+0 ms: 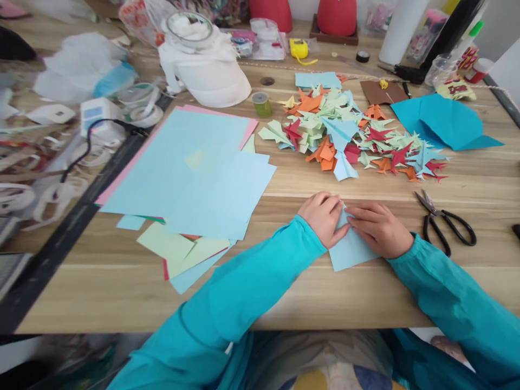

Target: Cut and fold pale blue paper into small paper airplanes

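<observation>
A light blue paper sheet lies on the wooden table in front of me. My left hand rests curled on its upper left part, fingers pressed down on a fold. My right hand lies on its upper right part, fingers pointing left and pressing the same fold. Both hands meet at the sheet's top edge. Teal sleeves cover both arms.
A pile of folded paper cranes in several colours lies beyond my hands. Black scissors sit to the right. A stack of large blue and pink sheets covers the left middle. A blue folded sheet and clutter line the back.
</observation>
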